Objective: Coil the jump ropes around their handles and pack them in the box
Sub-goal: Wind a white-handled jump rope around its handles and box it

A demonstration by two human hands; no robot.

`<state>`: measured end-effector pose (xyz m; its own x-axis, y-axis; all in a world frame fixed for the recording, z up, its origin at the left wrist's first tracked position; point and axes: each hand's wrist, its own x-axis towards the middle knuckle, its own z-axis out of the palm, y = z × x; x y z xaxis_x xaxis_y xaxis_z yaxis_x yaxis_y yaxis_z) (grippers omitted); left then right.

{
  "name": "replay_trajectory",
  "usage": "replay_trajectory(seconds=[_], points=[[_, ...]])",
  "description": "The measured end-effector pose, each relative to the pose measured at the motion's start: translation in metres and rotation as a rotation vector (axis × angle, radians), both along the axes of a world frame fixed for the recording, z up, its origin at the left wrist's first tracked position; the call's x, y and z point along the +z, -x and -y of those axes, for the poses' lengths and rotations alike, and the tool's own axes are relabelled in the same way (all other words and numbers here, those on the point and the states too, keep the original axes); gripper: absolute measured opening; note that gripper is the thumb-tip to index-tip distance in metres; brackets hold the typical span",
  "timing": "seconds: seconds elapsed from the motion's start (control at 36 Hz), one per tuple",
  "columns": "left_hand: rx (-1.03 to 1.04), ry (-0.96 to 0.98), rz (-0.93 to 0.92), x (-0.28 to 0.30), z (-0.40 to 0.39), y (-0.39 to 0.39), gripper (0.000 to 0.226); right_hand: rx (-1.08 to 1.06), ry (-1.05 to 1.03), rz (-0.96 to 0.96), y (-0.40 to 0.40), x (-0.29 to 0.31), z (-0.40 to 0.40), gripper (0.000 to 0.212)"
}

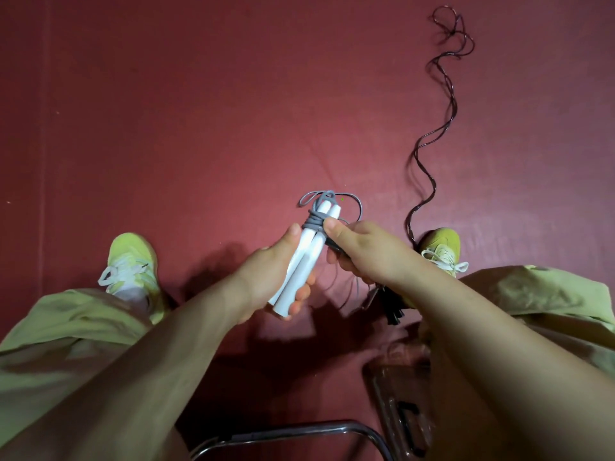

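Observation:
My left hand (266,274) grips two white jump rope handles (307,257) held side by side, tilted up and to the right. A grey rope (316,223) is wound a few turns around their upper part, with loose loops above the tips. My right hand (362,251) pinches the grey rope just right of the handles, thumb against the coil. More grey rope hangs below that hand. A second, dark rope (436,141) snakes across the red floor at the right, and its black handles (392,309) lie below my right wrist. A clear box (399,394) sits low right, partly hidden by my right arm.
I sit with my legs apart in olive trousers, a yellow-green shoe (133,264) at the left and another shoe (441,247) at the right. A chrome chair frame (299,430) curves along the bottom edge. The red floor mat (199,111) stretches ahead.

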<state>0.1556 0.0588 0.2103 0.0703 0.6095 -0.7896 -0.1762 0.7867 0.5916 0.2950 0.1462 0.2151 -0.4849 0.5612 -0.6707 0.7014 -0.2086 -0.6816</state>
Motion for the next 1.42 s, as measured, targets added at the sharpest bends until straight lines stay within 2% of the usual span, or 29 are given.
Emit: replay_trajectory(seconds=[0.14, 0.25, 0.33, 0.44, 0.53, 0.64, 0.75, 0.81, 0.86, 1.0, 1.14, 1.31, 1.42], points=[[-0.004, -0.039, -0.143, -0.001, -0.003, 0.0, 0.064, -0.011, -0.209, 0.109, 0.003, -0.008, 0.003, 0.061], [-0.035, -0.047, -0.285, -0.008, -0.004, 0.002, 0.063, -0.044, -0.209, 0.092, 0.004, -0.01, 0.005, 0.06], [-0.14, -0.109, -0.495, -0.015, -0.003, 0.009, 0.065, -0.088, -0.144, 0.009, 0.005, -0.013, 0.008, 0.061], [-0.293, -0.142, -0.753, -0.019, -0.002, 0.013, 0.06, -0.137, 0.045, -0.038, 0.007, -0.016, 0.01, 0.072], [-0.386, -0.145, -0.904, -0.021, 0.0, 0.012, 0.052, -0.182, 0.207, -0.062, 0.007, -0.011, 0.01, 0.069], [-0.433, -0.256, -1.077, -0.017, 0.001, 0.011, 0.044, -0.184, 0.196, -0.063, 0.005, -0.011, 0.012, 0.065], [-0.415, -0.323, -1.142, -0.01, 0.0, 0.01, 0.049, -0.225, 0.138, -0.123, 0.007, -0.01, 0.011, 0.048], [-0.403, -0.312, -1.094, -0.007, -0.003, 0.011, 0.048, -0.256, 0.132, -0.166, 0.008, -0.008, 0.01, 0.041], [-0.396, -0.242, -0.969, -0.004, -0.004, 0.012, 0.043, -0.275, 0.11, -0.197, 0.007, -0.006, 0.009, 0.035], [-0.233, -0.082, -0.261, 0.014, -0.006, 0.008, 0.036, -0.315, 0.103, -0.291, 0.002, -0.008, 0.006, 0.028], [-0.149, 0.077, 0.181, 0.028, -0.003, 0.005, 0.069, -0.308, 0.195, -0.455, 0.004, -0.01, 0.006, 0.023], [-0.046, 0.053, 0.323, 0.031, -0.001, -0.002, 0.065, -0.305, 0.297, -0.568, 0.005, -0.005, 0.003, 0.02], [-0.082, -0.021, 0.203, 0.026, 0.0, 0.003, 0.068, -0.212, 0.287, -0.524, 0.001, -0.007, -0.003, 0.026]])
